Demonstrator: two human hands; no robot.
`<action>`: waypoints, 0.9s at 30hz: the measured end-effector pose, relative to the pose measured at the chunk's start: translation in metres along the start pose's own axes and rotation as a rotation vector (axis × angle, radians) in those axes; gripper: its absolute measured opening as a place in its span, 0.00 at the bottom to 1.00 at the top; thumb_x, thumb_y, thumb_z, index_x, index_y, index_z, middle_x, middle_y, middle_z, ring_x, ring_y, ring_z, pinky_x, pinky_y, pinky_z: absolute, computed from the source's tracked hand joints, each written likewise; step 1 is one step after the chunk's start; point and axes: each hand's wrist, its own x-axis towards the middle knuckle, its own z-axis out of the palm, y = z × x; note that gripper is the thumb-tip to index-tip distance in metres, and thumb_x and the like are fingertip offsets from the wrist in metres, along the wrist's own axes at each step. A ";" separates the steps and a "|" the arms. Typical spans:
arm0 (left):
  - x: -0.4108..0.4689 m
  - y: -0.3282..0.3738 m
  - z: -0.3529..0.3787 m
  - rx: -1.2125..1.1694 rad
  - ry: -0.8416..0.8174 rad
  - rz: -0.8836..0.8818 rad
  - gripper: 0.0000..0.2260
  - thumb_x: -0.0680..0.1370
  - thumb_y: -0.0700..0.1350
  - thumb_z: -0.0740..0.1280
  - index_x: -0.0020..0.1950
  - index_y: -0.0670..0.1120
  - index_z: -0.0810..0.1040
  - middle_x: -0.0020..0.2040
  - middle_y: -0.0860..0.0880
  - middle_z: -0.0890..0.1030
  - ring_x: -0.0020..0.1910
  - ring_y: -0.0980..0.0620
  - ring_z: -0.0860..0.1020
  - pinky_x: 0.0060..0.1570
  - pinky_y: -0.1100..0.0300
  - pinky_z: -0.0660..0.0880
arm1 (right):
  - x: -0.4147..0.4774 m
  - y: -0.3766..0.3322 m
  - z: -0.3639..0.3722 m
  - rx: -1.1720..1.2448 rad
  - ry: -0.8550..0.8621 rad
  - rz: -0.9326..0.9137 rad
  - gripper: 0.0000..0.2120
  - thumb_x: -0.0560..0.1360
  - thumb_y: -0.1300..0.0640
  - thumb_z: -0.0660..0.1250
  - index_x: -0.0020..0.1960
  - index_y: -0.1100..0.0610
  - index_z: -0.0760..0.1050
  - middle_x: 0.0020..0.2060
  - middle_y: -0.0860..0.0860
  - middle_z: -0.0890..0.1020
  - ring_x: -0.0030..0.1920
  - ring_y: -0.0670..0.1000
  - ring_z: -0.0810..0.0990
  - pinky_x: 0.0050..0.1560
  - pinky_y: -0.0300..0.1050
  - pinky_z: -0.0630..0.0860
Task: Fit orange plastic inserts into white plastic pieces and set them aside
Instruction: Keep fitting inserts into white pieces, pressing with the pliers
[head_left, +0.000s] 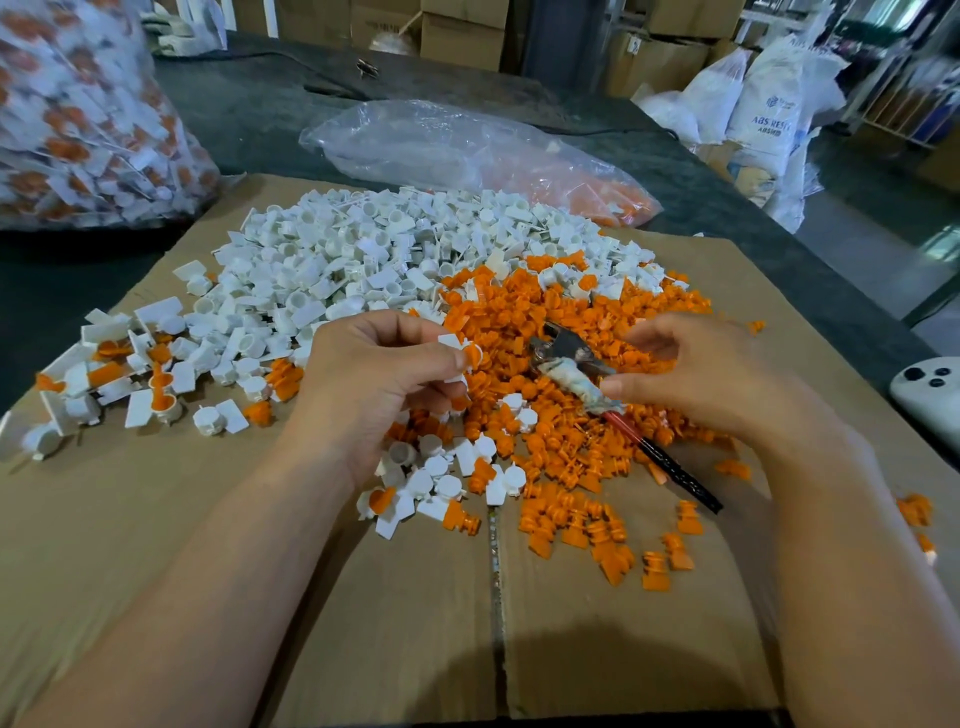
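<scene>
My left hand pinches a white plastic piece with an orange insert in it, just above the piles. My right hand hovers over the orange inserts, fingers loosely curled and holding nothing, its thumb close to the wrapped handle of a pair of pliers that lies on the heap. A big pile of white pieces spreads behind my left hand. Several fitted white-and-orange pieces lie at the left.
Everything sits on a flat cardboard sheet on a dark table. A clear bag of finished pieces stands at the far left. Another clear bag with orange inserts lies behind the piles. A white device rests at the right edge.
</scene>
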 end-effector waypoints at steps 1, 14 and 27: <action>0.000 0.000 0.000 -0.006 0.000 -0.001 0.10 0.65 0.29 0.71 0.30 0.43 0.78 0.24 0.47 0.78 0.23 0.52 0.77 0.23 0.64 0.74 | 0.000 0.002 0.000 -0.025 -0.035 0.017 0.32 0.64 0.42 0.72 0.64 0.53 0.71 0.61 0.50 0.75 0.60 0.49 0.73 0.54 0.42 0.68; -0.002 0.003 0.000 -0.022 0.007 -0.012 0.09 0.66 0.29 0.70 0.32 0.41 0.76 0.23 0.48 0.78 0.22 0.52 0.78 0.22 0.66 0.72 | -0.004 0.001 0.003 -0.153 -0.219 0.027 0.56 0.45 0.29 0.62 0.70 0.50 0.62 0.52 0.47 0.63 0.59 0.51 0.66 0.52 0.42 0.65; -0.002 0.003 -0.001 -0.036 0.001 -0.015 0.11 0.66 0.29 0.70 0.30 0.43 0.77 0.24 0.47 0.78 0.23 0.52 0.78 0.22 0.66 0.72 | -0.003 -0.006 0.006 -0.152 0.026 -0.001 0.25 0.62 0.46 0.72 0.58 0.51 0.76 0.50 0.48 0.69 0.47 0.46 0.66 0.40 0.43 0.64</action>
